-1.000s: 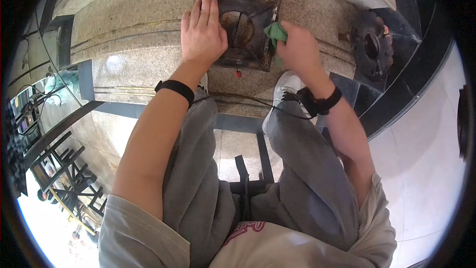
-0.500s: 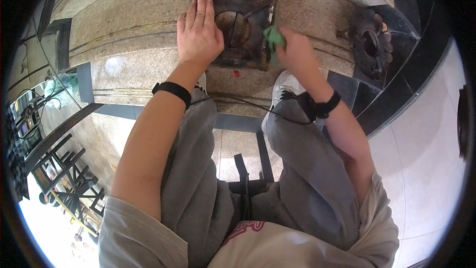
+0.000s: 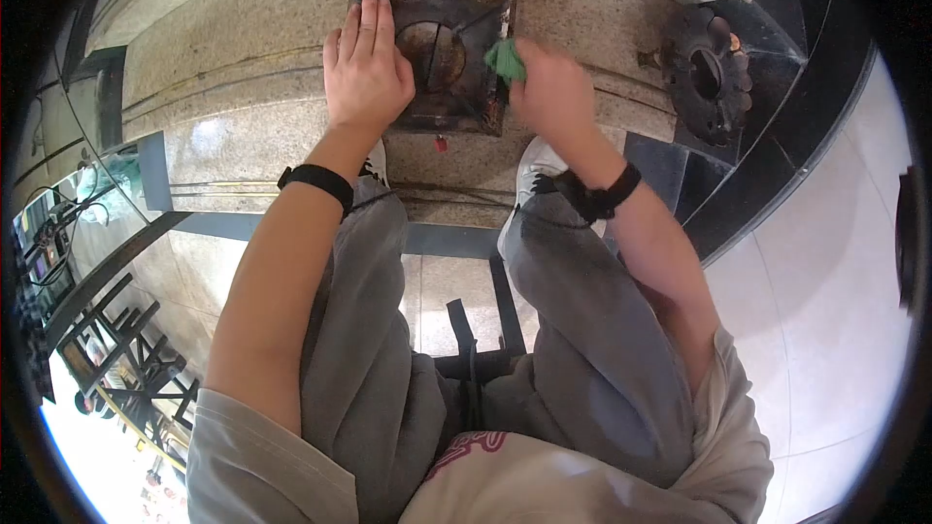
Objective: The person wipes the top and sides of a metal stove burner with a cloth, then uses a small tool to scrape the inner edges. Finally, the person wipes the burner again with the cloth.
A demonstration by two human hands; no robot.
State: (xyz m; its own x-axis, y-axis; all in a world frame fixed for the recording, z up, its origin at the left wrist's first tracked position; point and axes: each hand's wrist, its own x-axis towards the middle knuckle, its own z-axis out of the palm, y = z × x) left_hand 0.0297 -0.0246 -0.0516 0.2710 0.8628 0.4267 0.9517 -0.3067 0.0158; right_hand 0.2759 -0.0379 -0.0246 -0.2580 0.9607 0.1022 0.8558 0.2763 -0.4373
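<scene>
A dark square panel (image 3: 476, 34) with a worn round centre split by a dark line lies on the stone step. My left hand (image 3: 366, 73) rests flat on its left side, fingers stretched toward the far edge. At the panel's right edge, my right hand (image 3: 555, 87) is closed around a crumpled green cloth (image 3: 504, 60), pressing it to the rim. Scuffed, lighter patches show along that right rim. A small red thing (image 3: 441, 144) sits at the panel's near edge.
To the right stands a dark ornate piece (image 3: 707, 78) with a round opening. Stone steps (image 3: 233, 63) run across, with black tile edging (image 3: 670, 170) on the right. My shoes (image 3: 532, 170) are close to the panel. Black stools or chairs (image 3: 126, 349) stand lower left.
The view has shifted slightly, so everything sits a little further left. My right hand has moved a little along the panel's right edge with the green cloth; my left hand stays put on the panel.
</scene>
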